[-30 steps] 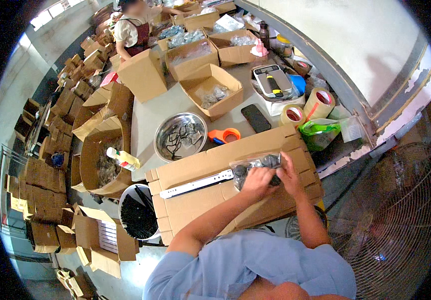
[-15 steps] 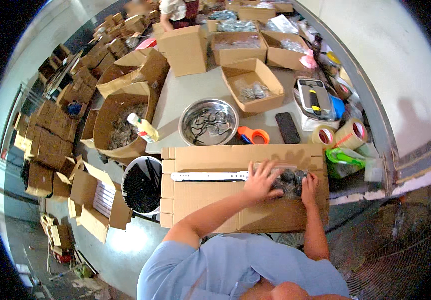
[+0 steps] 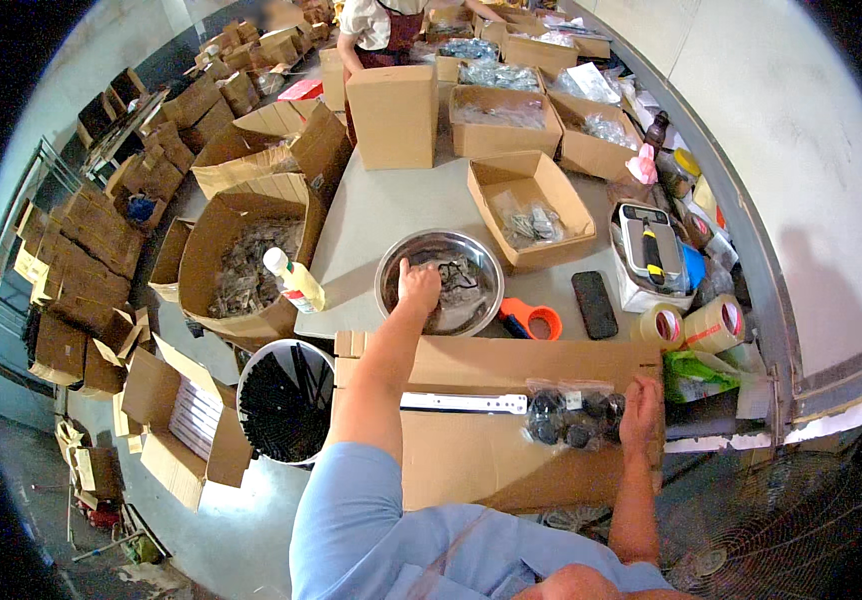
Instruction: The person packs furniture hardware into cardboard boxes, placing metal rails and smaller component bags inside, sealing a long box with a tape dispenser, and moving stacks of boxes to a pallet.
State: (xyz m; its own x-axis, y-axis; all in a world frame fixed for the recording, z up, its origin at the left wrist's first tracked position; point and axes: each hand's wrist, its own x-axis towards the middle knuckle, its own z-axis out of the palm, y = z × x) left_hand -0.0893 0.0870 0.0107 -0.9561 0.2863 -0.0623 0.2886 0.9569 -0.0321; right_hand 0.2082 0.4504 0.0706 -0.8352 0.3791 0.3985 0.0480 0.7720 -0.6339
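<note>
My left hand reaches into a steel bowl at its left side. Its fingers bend down among black cord-like pieces and small clear packets; what they pinch is hidden. My right hand is closed at the right end of a clear plastic bag of black round parts, its fingers curled by the bag's edge. That bag lies flat on a cardboard sheet. A long white slotted metal rail lies left of the bag, partly covered by my left forearm.
Beyond the sheet are an orange tape dispenser, a phone, tape rolls and a scale. A bottle stands left of the bowl. A bucket of black strips and open cartons line the left. Another person works at the back.
My left hand has left the bag and rail and moved up and left into the bowl. My right hand stays at the bag's right end, its fingers more curled. The view has shifted slightly.
</note>
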